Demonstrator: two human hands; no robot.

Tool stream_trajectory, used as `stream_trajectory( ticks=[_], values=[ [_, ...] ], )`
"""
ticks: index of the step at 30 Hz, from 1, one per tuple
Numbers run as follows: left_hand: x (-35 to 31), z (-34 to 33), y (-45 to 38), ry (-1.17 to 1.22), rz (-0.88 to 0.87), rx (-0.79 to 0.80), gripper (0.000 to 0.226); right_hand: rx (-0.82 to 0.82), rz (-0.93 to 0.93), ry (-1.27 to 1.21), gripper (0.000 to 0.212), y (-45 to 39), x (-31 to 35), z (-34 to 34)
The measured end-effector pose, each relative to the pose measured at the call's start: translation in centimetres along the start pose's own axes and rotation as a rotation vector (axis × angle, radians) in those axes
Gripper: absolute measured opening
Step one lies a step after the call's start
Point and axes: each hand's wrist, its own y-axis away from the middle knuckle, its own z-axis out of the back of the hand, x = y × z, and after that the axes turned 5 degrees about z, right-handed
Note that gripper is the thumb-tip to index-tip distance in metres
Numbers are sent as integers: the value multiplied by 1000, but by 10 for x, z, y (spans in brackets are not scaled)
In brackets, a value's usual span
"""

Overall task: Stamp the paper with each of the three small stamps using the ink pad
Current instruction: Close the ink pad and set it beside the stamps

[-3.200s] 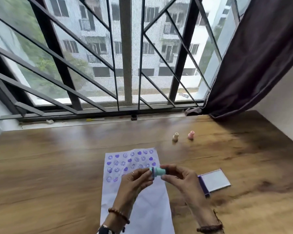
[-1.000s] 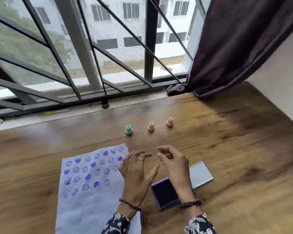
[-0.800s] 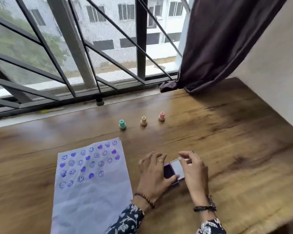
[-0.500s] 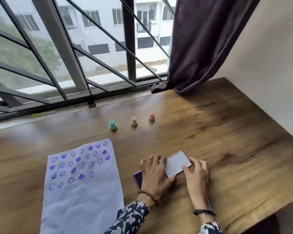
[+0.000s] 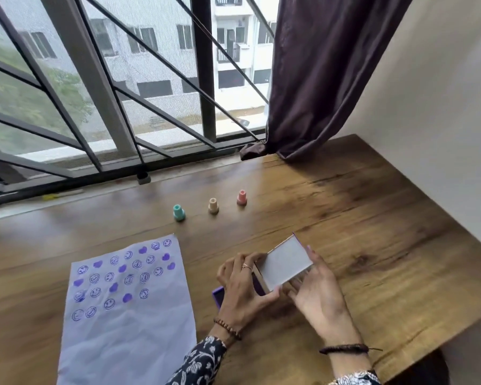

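Three small stamps stand upright in a row on the wooden table: a teal stamp (image 5: 179, 212), a beige stamp (image 5: 213, 205) and a pink stamp (image 5: 242, 197). The paper (image 5: 128, 309) lies at the front left, its upper half covered with purple smileys and hearts. The purple ink pad (image 5: 218, 295) sits right of the paper, mostly hidden under my left hand (image 5: 242, 293). Its white lid (image 5: 285, 262) is tilted partway over the pad, held between my left hand and my right hand (image 5: 317, 295).
A barred window (image 5: 122, 87) runs along the table's far edge. A dark curtain (image 5: 317, 73) hangs at the back right, its hem touching the table. A white wall (image 5: 442, 120) borders the right side. The table's front right edge (image 5: 428, 343) is near my right wrist.
The teal stamp went from my hands to the table beside the other two. Both hands then moved to the ink pad and swung its lid up and over the pad.
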Motion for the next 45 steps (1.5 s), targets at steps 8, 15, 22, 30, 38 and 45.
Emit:
stream_trajectory(
  ticks=[8, 15, 22, 30, 38, 45],
  values=[
    [-2, 27, 12, 164, -19, -113, 52, 326, -208, 62, 87, 20, 6, -26],
    [19, 57, 29, 80, -23, -33, 70, 325, -171, 278, 80, 30, -2, -46],
    [73, 82, 43, -251, 65, 94, 94, 56, 176, 866, 59, 37, -41, -53],
    [89, 63, 51, -283, 78, 147, 74, -194, 487, 1539, 75, 43, -92, -37],
    [89, 62, 52, -264, 108, 115, 62, -170, 485, 1575, 86, 40, -102, -33],
    [86, 62, 52, -269, 120, 103, 59, -137, 489, 1570, 91, 28, -102, -33]
  ],
)
